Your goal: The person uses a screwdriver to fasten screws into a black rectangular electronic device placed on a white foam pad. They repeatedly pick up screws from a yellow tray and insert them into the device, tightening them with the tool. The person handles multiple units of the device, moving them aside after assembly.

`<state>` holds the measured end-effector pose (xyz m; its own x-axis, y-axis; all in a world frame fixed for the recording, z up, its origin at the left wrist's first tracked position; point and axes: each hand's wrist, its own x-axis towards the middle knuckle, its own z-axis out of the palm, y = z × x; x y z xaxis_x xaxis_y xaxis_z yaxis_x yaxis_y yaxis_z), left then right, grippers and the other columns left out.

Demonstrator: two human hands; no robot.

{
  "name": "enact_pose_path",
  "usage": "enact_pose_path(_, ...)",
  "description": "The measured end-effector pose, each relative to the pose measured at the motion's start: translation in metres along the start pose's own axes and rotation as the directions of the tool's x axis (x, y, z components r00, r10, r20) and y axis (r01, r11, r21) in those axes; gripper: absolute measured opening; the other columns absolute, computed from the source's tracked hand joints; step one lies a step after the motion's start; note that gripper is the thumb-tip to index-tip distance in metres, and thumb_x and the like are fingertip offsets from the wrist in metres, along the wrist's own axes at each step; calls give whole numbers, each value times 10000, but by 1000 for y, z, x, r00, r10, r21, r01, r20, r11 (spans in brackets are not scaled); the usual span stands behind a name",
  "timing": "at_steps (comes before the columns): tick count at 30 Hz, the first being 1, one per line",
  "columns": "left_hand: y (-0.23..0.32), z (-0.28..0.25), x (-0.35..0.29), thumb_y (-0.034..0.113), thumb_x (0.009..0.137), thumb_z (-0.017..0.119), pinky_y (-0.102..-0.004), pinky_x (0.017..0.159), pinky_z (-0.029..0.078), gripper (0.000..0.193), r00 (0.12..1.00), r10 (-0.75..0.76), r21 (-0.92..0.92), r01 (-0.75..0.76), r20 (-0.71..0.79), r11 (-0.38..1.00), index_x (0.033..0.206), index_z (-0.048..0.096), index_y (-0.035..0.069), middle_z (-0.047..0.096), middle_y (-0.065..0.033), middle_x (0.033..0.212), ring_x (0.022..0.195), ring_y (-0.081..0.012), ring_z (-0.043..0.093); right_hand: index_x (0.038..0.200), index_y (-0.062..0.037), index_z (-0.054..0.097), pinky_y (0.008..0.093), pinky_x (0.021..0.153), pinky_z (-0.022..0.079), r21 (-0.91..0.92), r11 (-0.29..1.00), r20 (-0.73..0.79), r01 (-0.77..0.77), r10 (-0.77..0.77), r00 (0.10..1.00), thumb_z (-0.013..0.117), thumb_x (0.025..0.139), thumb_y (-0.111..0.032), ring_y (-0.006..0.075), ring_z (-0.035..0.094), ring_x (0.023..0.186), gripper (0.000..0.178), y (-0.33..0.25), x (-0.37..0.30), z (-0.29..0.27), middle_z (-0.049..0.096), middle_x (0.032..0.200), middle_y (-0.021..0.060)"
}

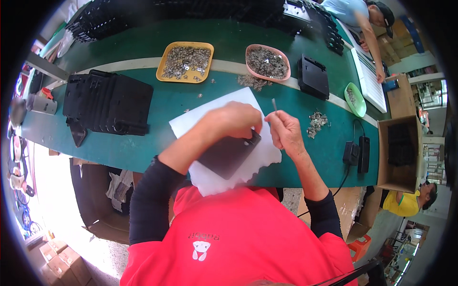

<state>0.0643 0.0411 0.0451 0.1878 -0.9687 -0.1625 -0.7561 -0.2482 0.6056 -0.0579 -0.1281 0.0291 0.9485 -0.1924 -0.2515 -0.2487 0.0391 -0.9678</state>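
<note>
A black flat plastic part [229, 155] lies on a white foam sheet [191, 125] in front of me. My left hand [237, 119] reaches over its far edge, fingers bent down and pinched close to a corner. Whatever those fingertips hold is hidden beneath the hand. Just to the right, my right hand [287, 131] is closed around a thin metal rod-like tool [274, 104], whose end sticks up past the thumb. Its exact kind is too small to tell.
Small metal pieces fill a yellow tray [160, 71], a pink tray [287, 71] and a green bowl [361, 108]; a loose pile [317, 124] lies at right. Stacked black parts [107, 102] stand left. A black adapter [363, 153] lies right. Another person [355, 16] works at the far right.
</note>
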Motion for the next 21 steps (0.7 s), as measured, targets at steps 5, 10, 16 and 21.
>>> enact_pose_path(5, 10, 27, -6, 120, 782, 610, -427, 787, 490, 165, 914, 174, 208, -102, -365, 973, 910, 700, 70, 633, -140, 854, 858, -318, 610, 958, -1, 664, 204, 531, 393, -80, 972, -71, 220, -226, 972, 578, 954, -153, 66, 495, 561, 175, -22, 23, 9, 561, 644, -1)
enact_pose_path(10, -55, -9, -55, 89, 852, 561, -458, 752, 504, 121, 616, -399, 27, 564, -679, 826, 873, 658, 20, 632, -180, 905, 853, -370, 621, 919, -14, 693, 318, 639, 486, -581, 612, 222, 536, -514, 828, 671, 839, -115, 190, 619, 729, 131, -16, 86, 40, 606, 785, 73)
enact_pose_path(16, -99, -23, -63, 131, 857, 603, -449, 760, 504, 143, 530, -415, -39, 582, -740, 812, 898, 702, 35, 655, -158, 892, 867, -354, 638, 977, -79, 711, 428, 729, 524, -749, 317, 362, 581, -539, 761, 660, 835, -126, 323, 644, 826, 158, -14, 132, 91, 617, 891, 121)
enact_pose_path(21, -102, -19, -44, 150, 859, 623, -442, 784, 497, 153, 616, -426, 55, 607, -662, 793, 918, 725, 54, 636, -130, 923, 922, -329, 619, 999, -108, 713, 437, 714, 523, -793, 269, 391, 547, -465, 794, 661, 840, -129, 314, 646, 820, 169, -9, 142, 97, 616, 889, 102)
